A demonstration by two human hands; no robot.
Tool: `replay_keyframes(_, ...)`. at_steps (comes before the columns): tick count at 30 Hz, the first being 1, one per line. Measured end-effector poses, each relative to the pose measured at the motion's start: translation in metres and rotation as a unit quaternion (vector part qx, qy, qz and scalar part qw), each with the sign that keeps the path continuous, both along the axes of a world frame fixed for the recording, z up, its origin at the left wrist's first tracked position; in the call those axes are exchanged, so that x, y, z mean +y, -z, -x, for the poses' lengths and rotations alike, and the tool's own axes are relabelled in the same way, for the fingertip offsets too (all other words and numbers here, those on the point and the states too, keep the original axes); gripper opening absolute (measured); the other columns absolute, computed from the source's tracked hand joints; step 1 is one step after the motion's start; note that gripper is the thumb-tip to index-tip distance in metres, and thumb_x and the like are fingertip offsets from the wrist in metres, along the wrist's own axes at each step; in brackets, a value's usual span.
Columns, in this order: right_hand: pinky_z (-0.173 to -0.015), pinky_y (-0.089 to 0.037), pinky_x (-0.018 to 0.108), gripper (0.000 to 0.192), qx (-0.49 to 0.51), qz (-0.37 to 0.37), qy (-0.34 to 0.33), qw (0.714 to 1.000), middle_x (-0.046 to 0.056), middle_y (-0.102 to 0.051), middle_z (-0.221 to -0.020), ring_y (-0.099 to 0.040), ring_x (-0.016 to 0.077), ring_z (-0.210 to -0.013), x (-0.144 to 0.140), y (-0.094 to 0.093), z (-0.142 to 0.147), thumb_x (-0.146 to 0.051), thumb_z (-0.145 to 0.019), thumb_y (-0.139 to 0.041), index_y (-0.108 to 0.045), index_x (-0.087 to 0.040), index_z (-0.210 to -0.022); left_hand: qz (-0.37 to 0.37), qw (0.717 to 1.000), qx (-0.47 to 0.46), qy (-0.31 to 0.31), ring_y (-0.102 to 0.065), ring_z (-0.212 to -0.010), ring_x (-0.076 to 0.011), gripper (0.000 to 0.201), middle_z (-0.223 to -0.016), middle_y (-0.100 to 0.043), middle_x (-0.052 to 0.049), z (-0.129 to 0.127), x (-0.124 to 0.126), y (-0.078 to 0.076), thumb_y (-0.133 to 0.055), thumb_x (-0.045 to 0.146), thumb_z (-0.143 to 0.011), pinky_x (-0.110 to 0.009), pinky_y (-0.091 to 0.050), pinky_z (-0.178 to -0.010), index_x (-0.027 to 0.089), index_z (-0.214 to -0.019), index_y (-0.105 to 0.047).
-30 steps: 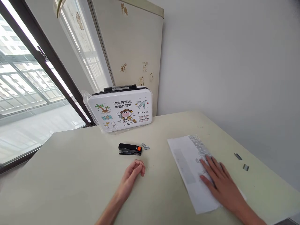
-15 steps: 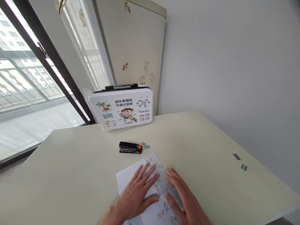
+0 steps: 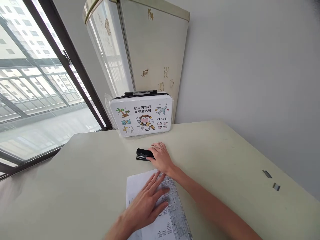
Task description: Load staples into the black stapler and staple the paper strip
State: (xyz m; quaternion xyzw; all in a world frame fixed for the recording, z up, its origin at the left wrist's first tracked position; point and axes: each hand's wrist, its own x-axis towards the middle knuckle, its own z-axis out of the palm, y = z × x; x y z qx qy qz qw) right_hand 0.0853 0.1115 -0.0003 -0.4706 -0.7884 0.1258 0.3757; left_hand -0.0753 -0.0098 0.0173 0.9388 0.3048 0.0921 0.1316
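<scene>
The black, long-bodied stapler [image 3: 143, 153] lay crosswise on the smooth, pale cream desk [image 3: 95, 166], toward its far edge. The right hand [image 3: 161, 158] covered the stapler's right end, its thumb along the near side and its other fingers reaching over the top; I could not tell whether it had closed firmly on the body or only rested there. The left hand [image 3: 146, 205] gripped nothing: it lay flat, fingers spread, on white printed paper [image 3: 140, 181], which ran from the middle of the desk down out of view toward the near edge.

The stapler looked rigid and fairly light, with a slick top that would probably take a hold best around its sides. The paper was likely light, flexible and easily creased or slid, so a flat palm or a pinch at its edge would suit it. Dense grey markings banded its right side; the number of sheets could not be told.

Two small, dark grey metal strips, one longer [image 3: 267, 174] and one shorter [image 3: 276, 186], lay apart near the desk's right edge. At the far edge stood a white, round-cornered case [image 3: 127, 115], hard-looking, with cartoon prints, a black handle and crinkled clear plastic wrap [image 3: 108, 101].
</scene>
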Motion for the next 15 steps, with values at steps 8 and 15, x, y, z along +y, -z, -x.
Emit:
replay_keyframes(8, -0.094, -0.057, 0.038, 0.025, 0.094, 0.031, 0.008, 0.995, 0.006, -0.074, -0.114, -0.069, 0.023, -0.104, -0.05, -0.022, -0.073, -0.032, -0.101, -0.065, -0.064, -0.026, -0.125, -0.031, 0.999, 0.03, -0.012, -0.009, -0.16, -0.037, 0.081, -0.174, -0.011, -0.009, 0.003, 0.007, 0.014, -0.051, 0.055, -0.106, -0.063, -0.025, -0.127, 0.027, -0.17, -0.009)
replay_keyframes(15, -0.054, -0.052, 0.026, 0.027, 0.097, 0.149, 0.01, 0.984, 0.006, -0.07, -0.109, -0.065, 0.0212, -0.088, -0.104, -0.003, -0.181, -0.042, -0.103, -0.058, -0.064, -0.031, -0.126, -0.019, 1.0, 0.023, -0.011, -0.015, -0.16, -0.0337, 0.076, -0.174, -0.016, -0.003, 0.012, 0.039, 0.007, -0.051, 0.051, -0.107, -0.06, -0.03, -0.126, 0.035, -0.169, -0.011)
